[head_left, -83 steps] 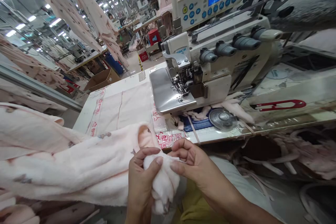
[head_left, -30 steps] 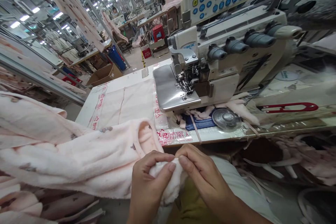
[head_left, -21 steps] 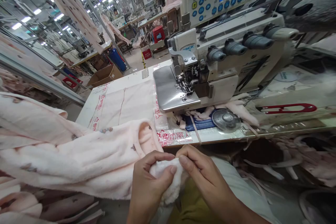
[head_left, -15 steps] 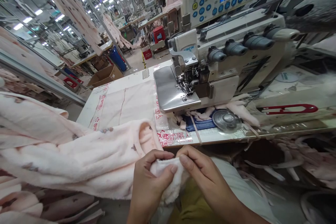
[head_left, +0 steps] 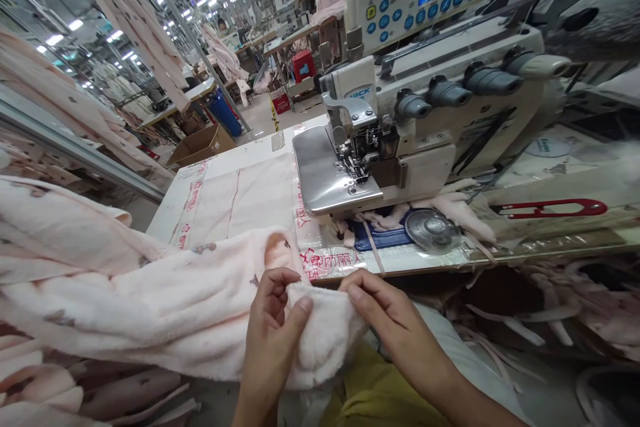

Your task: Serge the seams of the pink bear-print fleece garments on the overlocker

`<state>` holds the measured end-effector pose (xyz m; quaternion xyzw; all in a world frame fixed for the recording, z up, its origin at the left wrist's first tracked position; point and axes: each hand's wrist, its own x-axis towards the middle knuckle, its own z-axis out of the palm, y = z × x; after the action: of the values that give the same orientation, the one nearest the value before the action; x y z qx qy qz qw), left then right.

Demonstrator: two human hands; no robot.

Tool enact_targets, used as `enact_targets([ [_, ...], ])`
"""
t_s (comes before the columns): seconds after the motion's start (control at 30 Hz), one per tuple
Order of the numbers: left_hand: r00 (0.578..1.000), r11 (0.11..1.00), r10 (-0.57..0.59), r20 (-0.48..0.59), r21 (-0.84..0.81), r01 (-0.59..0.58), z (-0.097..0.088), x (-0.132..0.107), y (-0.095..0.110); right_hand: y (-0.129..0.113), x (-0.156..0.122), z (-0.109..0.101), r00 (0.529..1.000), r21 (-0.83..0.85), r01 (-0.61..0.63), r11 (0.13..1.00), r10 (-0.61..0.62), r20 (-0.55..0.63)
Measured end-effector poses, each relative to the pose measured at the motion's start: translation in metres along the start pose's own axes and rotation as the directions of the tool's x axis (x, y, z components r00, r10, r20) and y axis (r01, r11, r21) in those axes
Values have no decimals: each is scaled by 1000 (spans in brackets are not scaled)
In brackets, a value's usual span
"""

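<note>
A pale pink fleece garment with small printed figures spreads from the left side toward my hands. My left hand pinches one end of its edge between thumb and fingers. At the other end of that edge, my right hand grips the fleece between thumb and forefinger. The edge runs fairly straight between both hands, and the cloth hangs below it over my lap. Just behind my left hand, a round cuff-like opening shows in the garment. Beyond the hands stands an overlock sewing machine, its metal plate apart from the cloth.
Red thread snips lie on the machine table at right. A clear round dish sits beside a blue tray with fabric scraps. Farther back are a cardboard box and hanging pink garments. Cut pieces lie lower left.
My hands have moved apart, the left one going left, so a longer stretch of the fleece edge shows between them. The sewing machine and table items are unchanged.
</note>
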<state>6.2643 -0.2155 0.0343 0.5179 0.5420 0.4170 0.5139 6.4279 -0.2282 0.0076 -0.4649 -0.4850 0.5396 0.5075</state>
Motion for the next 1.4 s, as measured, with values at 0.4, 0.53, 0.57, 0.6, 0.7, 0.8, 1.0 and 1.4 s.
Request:
enact_targets([
  [0.4, 998, 995, 62, 16, 76, -63, 7, -5, 2, -4, 6, 11, 996, 125, -32, 992, 21, 85],
  [0.53, 997, 999, -45, 60, 21, 44, 2, -3, -2, -1, 6, 9, 998, 158, -27, 987, 18, 54],
  [0.57, 990, 998, -52, 132, -17, 55, 0, -2, -2, -1, 7, 8, 999, 176, -30, 984, 22, 44],
  [0.6, 976, 997, -53, 213, -41, 63, -3, -2, -1, -1, 8, 7, 999, 191, -31, 981, 25, 33],
  [0.7, 935, 998, -60, 349, 45, 47, -6, 0, 3, 2, 11, 4, 1000, 170, -15, 985, 14, 8],
  [0.8, 976, 990, -48, 214, 136, 19, -3, 2, 7, 7, 10, 3, 995, 5, 82, 997, -82, -65],
  [1.0, 965, 987, 111, -238, 141, -79, 10, 3, 7, 8, -7, 13, 925, -313, 350, 883, -378, -31],
  [1.4, 982, 852, 155, 110, 487, -189, -4, 8, 17, 1, 7, 9, 987, -35, 148, 988, -146, 62],
])
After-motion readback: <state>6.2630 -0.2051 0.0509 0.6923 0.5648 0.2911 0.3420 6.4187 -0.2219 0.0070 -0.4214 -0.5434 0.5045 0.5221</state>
